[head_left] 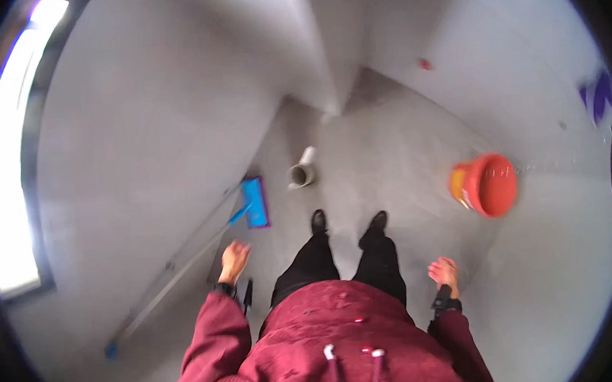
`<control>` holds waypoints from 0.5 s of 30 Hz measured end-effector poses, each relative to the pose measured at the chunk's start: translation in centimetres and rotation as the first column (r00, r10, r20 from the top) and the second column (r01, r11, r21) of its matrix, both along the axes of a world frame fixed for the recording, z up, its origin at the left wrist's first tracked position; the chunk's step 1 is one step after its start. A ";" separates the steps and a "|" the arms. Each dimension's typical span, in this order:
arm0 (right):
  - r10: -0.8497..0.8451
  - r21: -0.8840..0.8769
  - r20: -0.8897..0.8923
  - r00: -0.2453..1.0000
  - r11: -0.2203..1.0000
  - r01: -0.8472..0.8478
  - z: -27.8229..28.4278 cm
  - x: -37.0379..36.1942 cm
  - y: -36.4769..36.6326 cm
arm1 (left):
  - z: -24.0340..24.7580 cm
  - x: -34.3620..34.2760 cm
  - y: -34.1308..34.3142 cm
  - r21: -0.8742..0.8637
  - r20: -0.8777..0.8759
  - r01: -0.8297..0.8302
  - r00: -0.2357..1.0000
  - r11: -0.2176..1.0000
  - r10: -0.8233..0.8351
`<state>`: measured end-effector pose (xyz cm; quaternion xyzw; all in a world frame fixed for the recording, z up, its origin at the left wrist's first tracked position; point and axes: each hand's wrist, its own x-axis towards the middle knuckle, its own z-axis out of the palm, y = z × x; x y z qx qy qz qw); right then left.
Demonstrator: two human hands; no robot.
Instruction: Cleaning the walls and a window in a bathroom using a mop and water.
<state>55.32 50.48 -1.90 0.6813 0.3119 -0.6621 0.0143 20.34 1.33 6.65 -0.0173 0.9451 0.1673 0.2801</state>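
My left hand (235, 259) hangs in front of me at the left, slightly blurred. Its fingers are loosely bent and nothing shows in them. The blue flat mop head (255, 203) with a purple edge is the thing nearest to it, lying against the wall and apart from the hand. On the right, my right hand (444, 272) is held out over the floor, its fingers loosely curled and empty. Farther off on that side is an orange-red bucket (494, 186), tilted in the view and not touched. Both wrists carry dark bands.
The mop's pale pole (176, 279) leans along the left wall. A roll-like tube (302, 174) with a white piece beside it is on the floor ahead. A wall corner (331, 110) juts in beyond it. A bright window (10, 158) is at far left, a purple patch (597, 97) on the right wall.
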 end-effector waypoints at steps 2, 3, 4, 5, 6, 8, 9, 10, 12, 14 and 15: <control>0.064 0.050 0.011 0.998 0.997 -0.065 2.3 -3.0 -0.8 | 3.1 -1.5 0.1 0.019 -0.059 -0.116 0.991 0.993 0.117; 0.121 0.054 0.016 0.993 0.991 -0.122 2.9 -4.0 -1.1 | 3.8 -1.2 -1.2 0.037 -0.084 -0.167 0.982 0.985 0.169; 0.165 0.044 0.006 0.986 0.985 -0.165 2.8 -4.9 -2.2 | 4.2 -1.2 -3.3 0.028 -0.095 -0.210 0.973 0.977 0.212; 0.200 0.007 0.017 0.980 0.980 -0.201 2.9 -5.6 -3.5 | 4.5 -1.0 -5.3 0.052 -0.062 -0.306 0.949 0.951 0.309; 0.230 -0.026 0.035 0.972 0.973 -0.229 2.9 -6.0 -4.6 | 4.3 -0.4 -7.1 0.078 -0.020 -0.394 0.918 0.916 0.396; 0.282 -0.025 0.027 0.959 0.959 -0.281 2.2 -7.0 -4.9 | 3.2 1.0 -9.4 0.021 -0.064 -0.411 0.909 0.912 0.411; 0.303 -0.022 0.018 0.953 0.953 -0.303 1.5 -7.9 -4.3 | 2.2 1.5 -10.0 -0.035 -0.106 -0.401 0.912 0.916 0.395; 0.320 -0.026 0.024 0.947 0.947 -0.320 1.3 -7.8 -5.3 | 1.5 2.7 -12.6 -0.069 -0.134 -0.387 0.917 0.920 0.376; 0.373 -0.026 0.033 0.927 0.928 -0.373 2.0 -7.9 -6.1 | 1.9 3.8 -15.1 -0.114 -0.173 -0.390 0.914 0.914 0.368; 0.420 -0.022 0.048 0.906 0.908 -0.419 2.7 -9.1 -6.8 | 2.6 5.1 -19.3 -0.115 -0.215 -0.480 0.867 0.870 0.450; 0.454 -0.022 0.059 0.889 0.891 -0.453 3.1 -9.8 -7.1 | 2.9 5.4 -21.0 -0.120 -0.238 -0.541 0.830 0.832 0.505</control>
